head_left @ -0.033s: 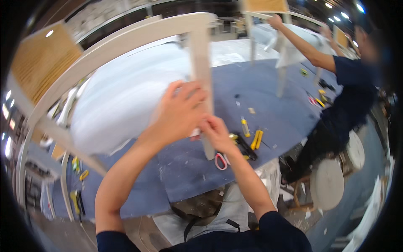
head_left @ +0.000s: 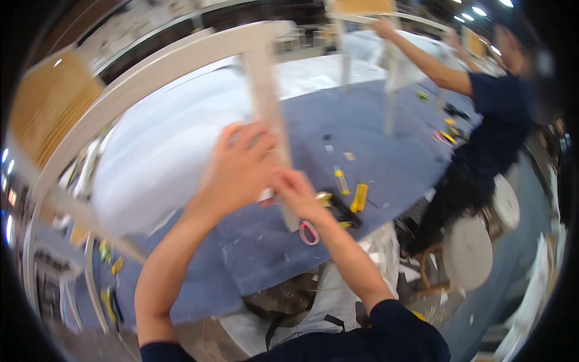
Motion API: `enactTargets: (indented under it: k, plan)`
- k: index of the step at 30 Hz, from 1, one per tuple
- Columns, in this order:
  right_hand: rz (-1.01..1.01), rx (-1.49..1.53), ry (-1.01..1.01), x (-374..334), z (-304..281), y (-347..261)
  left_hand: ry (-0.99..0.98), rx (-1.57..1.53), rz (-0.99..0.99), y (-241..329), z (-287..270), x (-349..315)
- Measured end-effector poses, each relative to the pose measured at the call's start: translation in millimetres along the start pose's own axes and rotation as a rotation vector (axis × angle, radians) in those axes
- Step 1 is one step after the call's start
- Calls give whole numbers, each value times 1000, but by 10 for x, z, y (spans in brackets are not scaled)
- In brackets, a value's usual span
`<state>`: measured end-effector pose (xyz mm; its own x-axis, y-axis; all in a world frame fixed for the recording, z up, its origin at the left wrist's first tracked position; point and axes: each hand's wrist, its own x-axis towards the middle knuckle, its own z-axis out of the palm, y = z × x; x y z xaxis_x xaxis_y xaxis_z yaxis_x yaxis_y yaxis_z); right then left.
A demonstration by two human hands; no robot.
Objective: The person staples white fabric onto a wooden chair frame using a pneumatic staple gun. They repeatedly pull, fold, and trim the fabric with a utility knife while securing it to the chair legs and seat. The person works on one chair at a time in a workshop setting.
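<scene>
A pale wooden chair frame [head_left: 181, 55] stands before me, with a white sheet or padding [head_left: 163, 145] spread inside it. My left hand [head_left: 244, 163] is wrapped against its near upright leg [head_left: 263, 84], fingers bent and slightly blurred. Just below and to the right, my right hand [head_left: 298, 192] is closed in a pinch at the same leg, touching the left. What the right fingertips hold is hidden. Something small, white and reddish [head_left: 265, 196] shows under the left palm; its kind is unclear.
Pink-handled scissors [head_left: 309, 232], a yellow cutter [head_left: 342, 182], yellow-handled tools [head_left: 359, 198] and a black-and-yellow tool [head_left: 342, 211] lie on the blue-grey table cover [head_left: 374, 163]. Right, a co-worker [head_left: 500, 108] handles another chair. Round stools [head_left: 469, 253] stand below. A woven panel [head_left: 54, 105] rises left.
The chair, table and co-worker sit a little further left in the picture. Both hands keep their hold at the leg, with no clear change in grip.
</scene>
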<state>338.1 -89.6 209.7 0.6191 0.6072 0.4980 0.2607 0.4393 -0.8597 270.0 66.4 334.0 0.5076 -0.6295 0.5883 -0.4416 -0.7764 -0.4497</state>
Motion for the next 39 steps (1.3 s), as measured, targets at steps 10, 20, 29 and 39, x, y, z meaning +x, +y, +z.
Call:
enactTargets:
  k: [10, 20, 29, 39]
  plan:
    - [-93, 31, -1, -36, 100, -140, 17, 10, 2, 166, -119, 130]
    - [-127, 70, 71, -21, 202, 82, 13, -25, 4, 170, -144, 141]
    - [-112, 70, 74, -46, 187, 135, 28, -35, 12, 217, -195, 181]
    - [-125, 54, 98, -82, 242, 40, 1, -36, 24, 215, -255, 167]
